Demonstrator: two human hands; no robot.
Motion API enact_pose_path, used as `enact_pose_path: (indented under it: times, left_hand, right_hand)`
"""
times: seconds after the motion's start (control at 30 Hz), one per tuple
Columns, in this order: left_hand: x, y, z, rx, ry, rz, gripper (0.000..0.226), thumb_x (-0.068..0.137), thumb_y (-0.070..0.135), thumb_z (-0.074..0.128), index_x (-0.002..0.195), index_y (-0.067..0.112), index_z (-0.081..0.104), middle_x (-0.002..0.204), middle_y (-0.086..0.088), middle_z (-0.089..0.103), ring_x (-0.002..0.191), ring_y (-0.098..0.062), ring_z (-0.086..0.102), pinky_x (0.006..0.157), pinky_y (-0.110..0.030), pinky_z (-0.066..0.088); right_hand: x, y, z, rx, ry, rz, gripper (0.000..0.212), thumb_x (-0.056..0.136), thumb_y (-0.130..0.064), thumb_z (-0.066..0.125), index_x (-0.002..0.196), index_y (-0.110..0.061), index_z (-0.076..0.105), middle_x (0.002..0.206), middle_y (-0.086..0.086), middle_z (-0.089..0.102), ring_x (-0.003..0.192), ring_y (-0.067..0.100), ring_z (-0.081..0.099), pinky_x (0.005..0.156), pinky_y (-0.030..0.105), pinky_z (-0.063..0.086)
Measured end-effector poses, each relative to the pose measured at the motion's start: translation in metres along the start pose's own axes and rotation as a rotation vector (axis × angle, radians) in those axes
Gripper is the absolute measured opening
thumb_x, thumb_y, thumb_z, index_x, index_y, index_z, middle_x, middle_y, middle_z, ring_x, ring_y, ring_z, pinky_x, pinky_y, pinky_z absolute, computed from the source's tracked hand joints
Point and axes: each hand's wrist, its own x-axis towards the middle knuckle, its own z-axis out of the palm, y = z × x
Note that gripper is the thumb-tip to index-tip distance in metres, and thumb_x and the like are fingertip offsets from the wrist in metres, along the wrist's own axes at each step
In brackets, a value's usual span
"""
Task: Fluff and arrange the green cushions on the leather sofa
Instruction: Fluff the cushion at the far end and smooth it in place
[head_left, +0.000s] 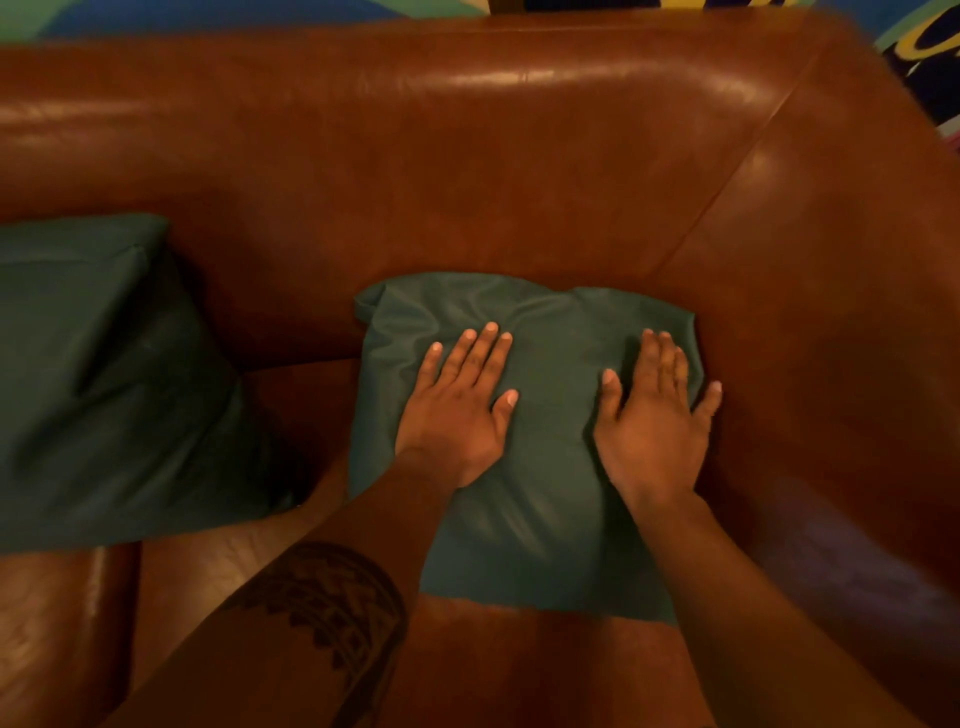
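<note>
Two hands (460, 410) (654, 415) press flat on a green cushion (540, 514).

Two green cushions: one cushion (524, 415) by the armrest, a second cushion (104, 384) further left. One leather sofa (467, 156). Two hands: left hand (460, 410), right hand (654, 415)

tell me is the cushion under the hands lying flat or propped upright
Leaning back, not flat: the green cushion runs from the seat up against the sofa backrest, with the left hand and right hand pressing on it.
</note>
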Motion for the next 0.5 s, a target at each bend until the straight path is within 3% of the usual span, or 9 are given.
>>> enact_pose_path:
  times: [0.07,0.17,0.37,0.5]
  left_hand:
    - [-0.001,0.000,0.001,0.010,0.002,0.000,0.069,0.102,0.051,0.016,0.165,0.025,0.003,0.173,0.007,0.000,0.160,-0.013,0.000,0.128,-0.045,-0.004]
    - [-0.002,-0.002,0.000,-0.012,0.017,0.016,0.069,0.103,0.051,0.017,0.165,0.025,0.006,0.173,0.006,0.003,0.160,-0.013,0.002,0.129,-0.045,-0.002]
    - [-0.013,-0.025,-0.005,-0.071,0.054,0.098,0.066,0.106,0.050,0.025,0.165,0.027,0.007,0.173,0.008,0.004,0.159,-0.009,0.004,0.129,-0.041,0.010]
    - [-0.029,-0.042,-0.011,-0.042,0.085,-0.038,0.070,0.104,0.056,0.022,0.165,0.028,0.005,0.173,0.007,0.001,0.159,-0.010,0.002,0.129,-0.045,0.009]
  right_hand:
    - [-0.011,-0.020,0.000,0.015,0.030,-0.160,0.064,0.104,-0.046,0.030,0.162,-0.021,0.024,0.170,0.006,0.025,0.156,0.027,0.024,0.123,0.061,0.011]
    - [-0.028,-0.034,0.016,-0.060,-0.123,-0.376,0.067,0.104,-0.060,0.019,0.165,-0.034,0.012,0.173,-0.003,0.010,0.160,0.017,0.011,0.126,0.056,0.000]
    - [-0.026,-0.025,0.030,-0.067,-0.144,-0.364,0.067,0.103,-0.063,0.020,0.164,-0.037,0.011,0.173,-0.007,0.011,0.159,0.014,0.011,0.128,0.053,0.003]
    - [-0.023,-0.025,0.020,0.039,-0.126,-0.352,0.076,0.100,-0.065,0.030,0.165,-0.029,0.014,0.173,-0.004,0.015,0.159,0.014,0.013,0.129,0.046,0.006]
